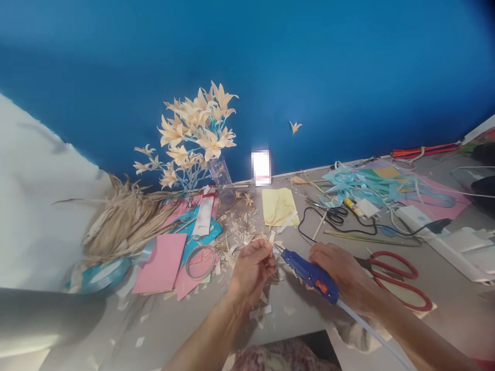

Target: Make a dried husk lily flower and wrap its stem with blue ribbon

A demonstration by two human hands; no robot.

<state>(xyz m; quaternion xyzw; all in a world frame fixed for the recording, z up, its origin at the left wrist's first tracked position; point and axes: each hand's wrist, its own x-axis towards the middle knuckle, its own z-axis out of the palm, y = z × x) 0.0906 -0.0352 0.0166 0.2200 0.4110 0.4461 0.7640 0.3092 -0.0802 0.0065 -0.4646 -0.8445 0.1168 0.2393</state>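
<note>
Blue wall (pixel 309 62) across the back, grey table (pixel 181 319) below it, cluttered edge to edge.
Far left: big bundle of dried leaves (pixel 124 221), spilling onto pink sheet (pixel 162 263).
Behind that: paper flower bouquet (pixel 193 134) standing upright in clear bottle (pixel 222 178), against the wall.
Right side: heap of light-blue ribbon (pixel 359 185), white power strip (pixel 421 219) near it, black cable (pixel 309 221) looping toward centre.
Red-handled scissors (pixel 398 278) flat on the table, just beside and partly behind right hand (pixel 344 273).
Yellow sheet (pixel 278 206) mid-table, beyond both hands.
Ribbon spool (pixel 104 273) at left edge, tape ring (pixel 200 262) on the pink paper, near left hand (pixel 251 270).
Right hand closed around blue glue gun (pixel 313 275), low over the front centre of the table, nozzle pointing left, white stick (pixel 371 330) trailing out the rear.
Left hand with fingertips pressed together, pinching pale scrap (pixel 271 239) right at the nozzle tip; too small to tell more.
Litter of straw trimmings (pixel 240 226) crowding the table just past the fingers, a few more bits under the wrists.
</note>
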